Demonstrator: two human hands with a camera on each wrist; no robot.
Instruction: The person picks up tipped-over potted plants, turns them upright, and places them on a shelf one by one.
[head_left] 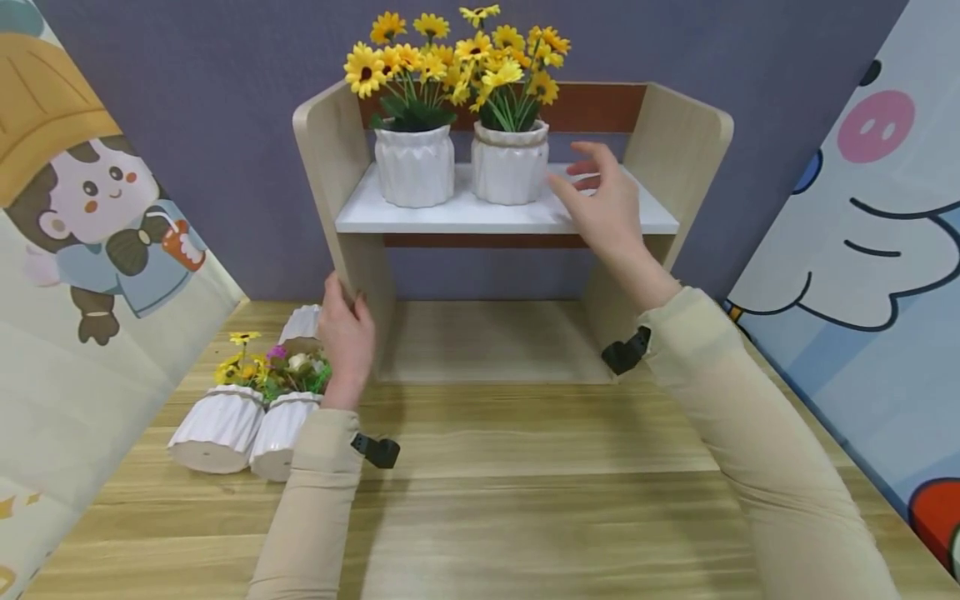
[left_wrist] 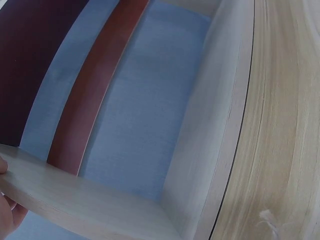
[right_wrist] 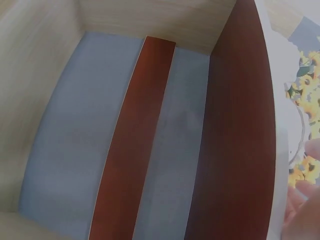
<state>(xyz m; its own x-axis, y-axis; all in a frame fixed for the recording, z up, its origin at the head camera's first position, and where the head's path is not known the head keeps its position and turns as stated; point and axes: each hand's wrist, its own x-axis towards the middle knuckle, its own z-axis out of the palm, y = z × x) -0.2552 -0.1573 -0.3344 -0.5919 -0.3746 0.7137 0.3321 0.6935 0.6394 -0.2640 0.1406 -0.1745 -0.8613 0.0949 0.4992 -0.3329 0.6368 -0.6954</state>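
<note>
Two white ribbed pots of yellow artificial flowers stand upright on the shelf's white upper board: a left flowerpot (head_left: 415, 167) and a right flowerpot (head_left: 510, 162). My right hand (head_left: 603, 200) is just right of the right flowerpot, fingers loosely bent and apart, holding nothing. Whether a fingertip touches the pot is hard to tell. My left hand (head_left: 348, 337) grips the edge of the left side panel of the small wooden shelf (head_left: 367, 275). In the left wrist view, fingers (left_wrist: 7, 217) show at that panel (left_wrist: 90, 195), thumb on one face and fingers on the other.
On the wooden table (head_left: 525, 517), left of the shelf, white flowerpots (head_left: 217, 425) lie tipped over, some with yellow or mixed flowers. One is partly behind my left hand. Cartoon panels (head_left: 112, 192) flank the table, and a grey-blue wall (head_left: 225, 125) stands behind the shelf.
</note>
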